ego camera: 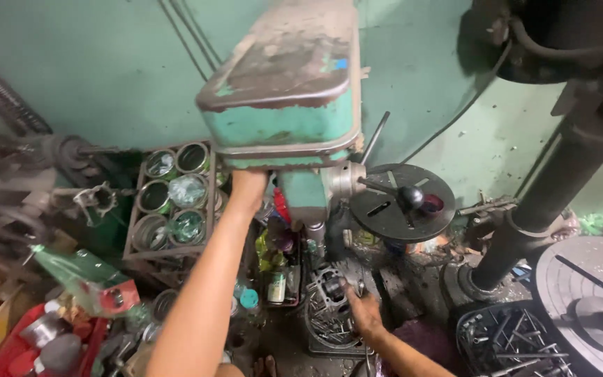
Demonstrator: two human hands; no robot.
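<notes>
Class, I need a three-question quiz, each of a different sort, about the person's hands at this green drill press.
1. True or false: the left hand grips the underside of the green drill head.
2. Multiple choice: the right hand rests on A) the black handle knob, B) the metal part on the drill table, C) the rack of tins.
3. Fill in: the rack of tins stands to the ____ of the drill head in the picture.

Key: 1 true; 2 B; 3 left.
</notes>
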